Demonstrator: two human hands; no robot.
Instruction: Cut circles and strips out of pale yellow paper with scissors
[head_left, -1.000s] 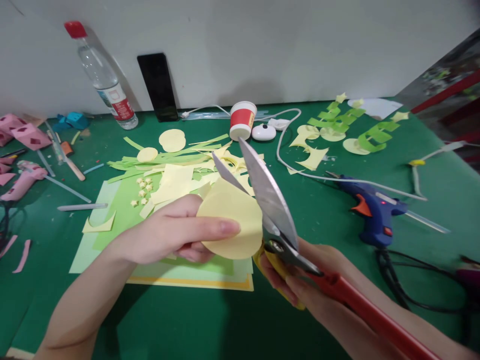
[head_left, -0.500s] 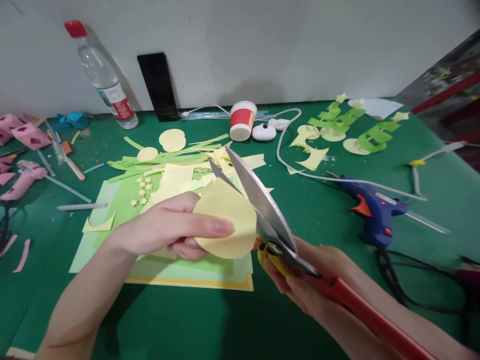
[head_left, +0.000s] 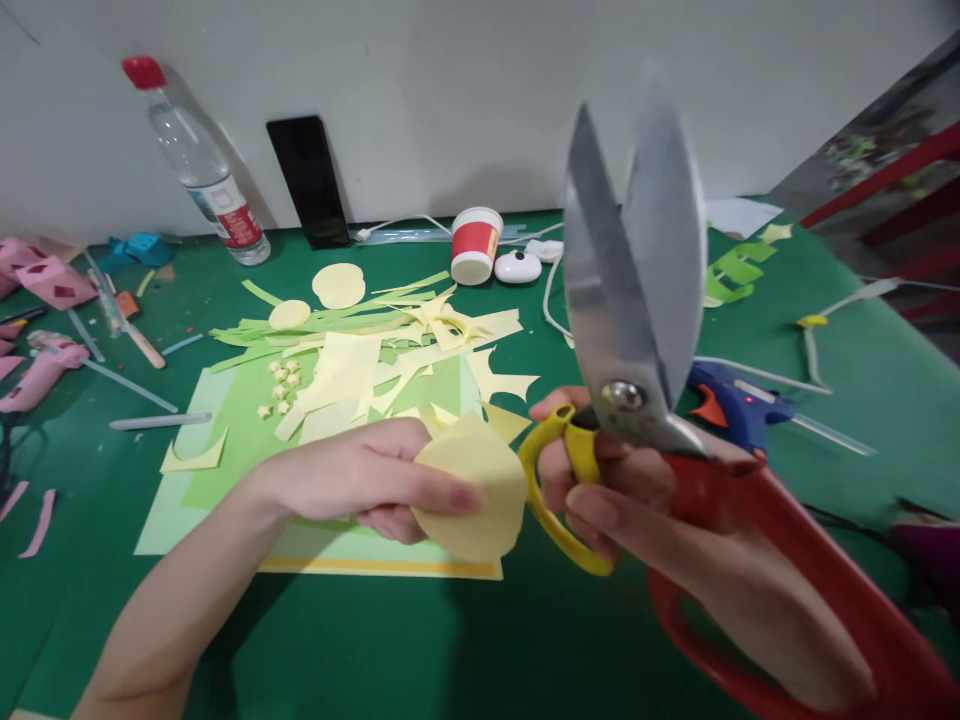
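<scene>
My left hand (head_left: 360, 475) pinches a pale yellow paper circle (head_left: 474, 487) between thumb and fingers, just above the green and yellow paper sheets (head_left: 225, 480). My right hand (head_left: 645, 510) grips large scissors (head_left: 637, 290) by their red and yellow handles. The steel blades point upward, slightly parted, close to the camera and to the right of the circle. The blades do not touch the paper.
Yellow and green paper strips and scraps (head_left: 360, 340) litter the green table. A water bottle (head_left: 199, 165), a black phone (head_left: 307, 180), a red paper cup (head_left: 474, 245) and a white device (head_left: 516, 266) stand at the back. A blue glue gun (head_left: 739, 405) lies right; pink pieces (head_left: 45, 320) lie left.
The scissors left the paper circle and swung up to point their blades upward near the camera. My left hand with the circle dropped slightly lower.
</scene>
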